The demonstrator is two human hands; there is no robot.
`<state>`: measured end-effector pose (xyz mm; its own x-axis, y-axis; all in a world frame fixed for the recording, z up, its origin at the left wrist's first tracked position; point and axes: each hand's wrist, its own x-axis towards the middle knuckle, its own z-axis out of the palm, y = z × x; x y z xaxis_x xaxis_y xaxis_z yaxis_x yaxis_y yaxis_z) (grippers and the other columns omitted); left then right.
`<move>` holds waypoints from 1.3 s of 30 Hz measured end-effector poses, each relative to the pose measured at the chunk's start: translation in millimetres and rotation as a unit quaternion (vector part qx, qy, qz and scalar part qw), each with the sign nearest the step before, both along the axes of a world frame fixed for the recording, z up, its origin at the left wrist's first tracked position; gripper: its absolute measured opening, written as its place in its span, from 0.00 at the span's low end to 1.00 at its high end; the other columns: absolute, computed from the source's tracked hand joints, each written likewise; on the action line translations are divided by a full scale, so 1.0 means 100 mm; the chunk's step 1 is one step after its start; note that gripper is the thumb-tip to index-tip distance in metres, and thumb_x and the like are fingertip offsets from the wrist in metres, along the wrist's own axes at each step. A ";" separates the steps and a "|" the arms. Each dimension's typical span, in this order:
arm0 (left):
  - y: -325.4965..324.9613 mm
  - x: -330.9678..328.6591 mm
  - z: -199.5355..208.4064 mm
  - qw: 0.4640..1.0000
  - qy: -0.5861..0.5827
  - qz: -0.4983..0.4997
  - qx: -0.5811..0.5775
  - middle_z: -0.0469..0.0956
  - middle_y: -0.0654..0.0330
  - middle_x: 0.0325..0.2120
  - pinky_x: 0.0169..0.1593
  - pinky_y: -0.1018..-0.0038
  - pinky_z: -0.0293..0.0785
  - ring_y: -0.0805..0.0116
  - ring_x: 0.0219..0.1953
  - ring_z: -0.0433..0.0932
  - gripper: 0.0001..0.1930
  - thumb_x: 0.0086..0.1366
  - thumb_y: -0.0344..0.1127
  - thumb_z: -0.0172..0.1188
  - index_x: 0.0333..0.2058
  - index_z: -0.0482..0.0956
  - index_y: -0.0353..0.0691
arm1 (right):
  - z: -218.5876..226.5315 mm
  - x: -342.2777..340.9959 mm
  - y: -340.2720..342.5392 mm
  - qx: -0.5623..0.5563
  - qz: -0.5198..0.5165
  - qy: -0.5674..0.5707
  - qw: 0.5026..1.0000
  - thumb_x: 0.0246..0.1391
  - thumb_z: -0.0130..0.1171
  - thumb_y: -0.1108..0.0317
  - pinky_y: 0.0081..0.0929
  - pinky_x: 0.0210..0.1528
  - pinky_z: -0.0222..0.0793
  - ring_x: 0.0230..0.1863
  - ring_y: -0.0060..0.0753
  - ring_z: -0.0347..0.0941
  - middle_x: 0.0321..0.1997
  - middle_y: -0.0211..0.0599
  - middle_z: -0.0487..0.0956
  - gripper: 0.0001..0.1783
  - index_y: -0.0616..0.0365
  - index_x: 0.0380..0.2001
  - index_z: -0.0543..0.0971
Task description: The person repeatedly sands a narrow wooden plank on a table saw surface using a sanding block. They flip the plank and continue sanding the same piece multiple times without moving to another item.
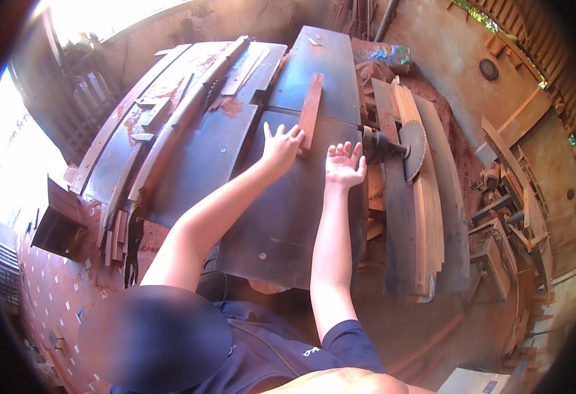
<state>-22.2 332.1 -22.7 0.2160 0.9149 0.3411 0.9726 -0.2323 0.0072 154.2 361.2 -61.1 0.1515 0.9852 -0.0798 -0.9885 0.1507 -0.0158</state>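
Note:
A reddish-brown wooden strip lies lengthwise on the dark metal machine table, across the seam between its near and far plates. My left hand is at the strip's near end. Its thumb-side fingers are against the strip's left edge, while the outer fingers spread over the metal. To the right, my right hand is raised over the table with the palm turned up. Its fingers are apart and slightly curled, with nothing in them. It is apart from the strip, left of the shaft.
A toothed circular saw blade stands on a shaft just right of the table, beside long wooden boards. Left is another metal table with a long rail. Scrap wood is piled at far right.

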 end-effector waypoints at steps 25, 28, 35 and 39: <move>3.69 -0.04 -0.06 0.992 0.109 0.056 -0.038 0.84 0.62 0.41 0.43 0.59 0.80 0.61 0.48 0.82 0.18 0.58 0.49 0.66 0.46 0.82 0.52 | 0.09 0.05 0.22 -0.030 0.014 0.101 0.994 0.54 0.56 0.50 0.42 0.53 0.64 0.39 0.38 0.68 0.42 0.38 0.73 0.23 0.48 0.50 0.77; 3.98 0.01 0.01 0.990 0.093 0.080 -0.064 0.85 0.62 0.39 0.44 0.61 0.80 0.62 0.47 0.82 0.13 0.58 0.46 0.67 0.40 0.86 0.50 | 0.13 0.06 0.22 -0.036 0.010 0.111 0.993 0.53 0.58 0.51 0.42 0.52 0.64 0.39 0.37 0.67 0.42 0.38 0.72 0.23 0.48 0.49 0.77; 3.74 1.13 0.72 0.962 0.105 0.156 -0.196 0.82 0.52 0.48 0.54 0.62 0.77 0.55 0.52 0.80 0.24 0.54 0.50 0.67 0.46 0.85 0.43 | -0.03 0.18 0.29 -0.022 -0.029 0.109 0.993 0.53 0.56 0.50 0.43 0.54 0.61 0.41 0.38 0.68 0.45 0.38 0.73 0.25 0.48 0.52 0.75; 4.07 0.49 0.43 0.977 0.074 0.159 -0.123 0.82 0.48 0.48 0.53 0.62 0.78 0.55 0.53 0.80 0.27 0.55 0.53 0.65 0.48 0.84 0.41 | 0.04 0.00 0.23 -0.014 0.030 0.098 0.995 0.53 0.56 0.51 0.43 0.54 0.61 0.42 0.38 0.67 0.45 0.38 0.73 0.24 0.48 0.52 0.75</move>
